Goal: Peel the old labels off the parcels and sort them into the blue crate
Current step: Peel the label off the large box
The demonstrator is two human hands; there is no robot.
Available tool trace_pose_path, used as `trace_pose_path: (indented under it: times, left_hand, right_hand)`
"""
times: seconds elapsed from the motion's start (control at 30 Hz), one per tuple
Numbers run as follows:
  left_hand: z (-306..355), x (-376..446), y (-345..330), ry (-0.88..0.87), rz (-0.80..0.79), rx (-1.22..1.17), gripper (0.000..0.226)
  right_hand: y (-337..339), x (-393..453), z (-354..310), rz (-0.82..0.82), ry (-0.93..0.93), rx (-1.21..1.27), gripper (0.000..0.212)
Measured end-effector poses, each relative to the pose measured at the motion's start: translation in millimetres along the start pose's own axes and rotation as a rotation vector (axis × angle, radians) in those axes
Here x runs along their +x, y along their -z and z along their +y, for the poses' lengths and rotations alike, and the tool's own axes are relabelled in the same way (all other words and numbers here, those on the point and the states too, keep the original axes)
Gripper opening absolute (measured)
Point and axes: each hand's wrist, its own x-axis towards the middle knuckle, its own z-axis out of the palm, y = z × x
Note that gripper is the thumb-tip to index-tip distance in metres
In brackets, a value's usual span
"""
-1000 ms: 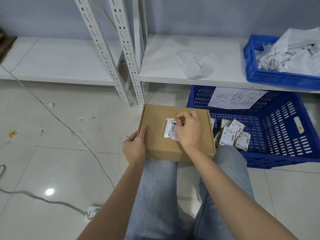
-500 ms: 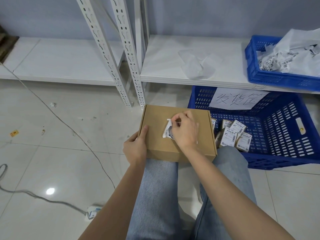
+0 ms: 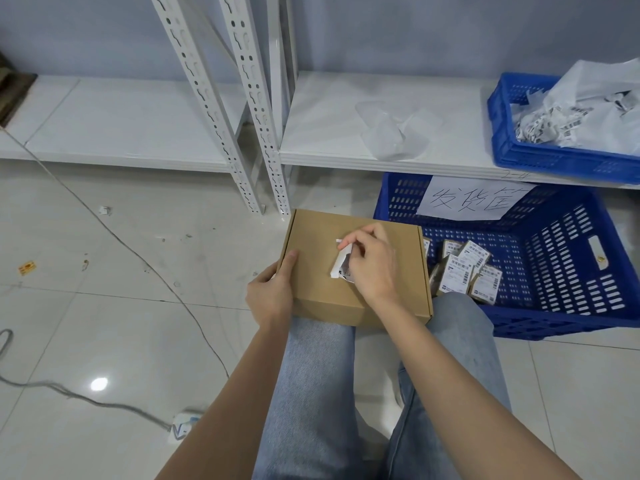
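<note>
**Label half lifted, box braced on the knees**

We note the cardboard box (image 3: 346,271) at the centre of the frame, lying flat across the denim-clad knees, which likely serve as the work surface.

The left hand (image 3: 272,294) grips the box's left edge, thumb on top. We judge this keeps the box from sliding against the peel.

The right hand (image 3: 372,263) pinches the old label (image 3: 341,261). Its left portion curls up off the lid, while its lower end looks stuck down.

The blue crate (image 3: 568,271) sits on the floor just right of the box, touching or nearly so, probably for a short drop. Small labelled parcels (image 3: 462,271) lie inside.

At upper right, a second blue bin (image 3: 540,157) on the shelf holds crumpled paper and label scraps.
</note>
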Motion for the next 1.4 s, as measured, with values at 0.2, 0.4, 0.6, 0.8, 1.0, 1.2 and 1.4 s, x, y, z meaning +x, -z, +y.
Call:
trace_pose_path:
  times: [0.2,0.4,0.6,0.8,1.0,1.2,1.4]
  left_hand:
    - [-2,2,1,0.039,-0.022,-0.039,0.037]
    - [-3,3,1,0.03,-0.002,-0.038,0.039]
    - [-1,0,0,0.026,-0.003,-0.028,0.035]
    - [-3,2,4,0.008,0.01,-0.023,0.037]
    - [-1,3,3,0.021,-0.011,-0.015,0.035]
    - [0,2,2,0.019,0.001,0.014,0.039]
    - [0,1,0,0.015,0.018,0.031,0.04]
  right_hand:
    - [6,2,-5,-0.025,-0.055,0.093,0.035]
    - [19,5,-17,-0.096,-0.267,0.284,0.03]
    - [13,2,-22,-0.129,-0.186,0.08,0.012]
    - [22,0,-23,-0.291,-0.213,0.302,0.043]
    - [28,7,-18,-0.206,-0.244,0.336,0.021]
    - [26,-3,-31,-0.137,-0.229,0.322,0.03]
    - [17,-23,-32,-0.019,-0.024,-0.505,0.067]
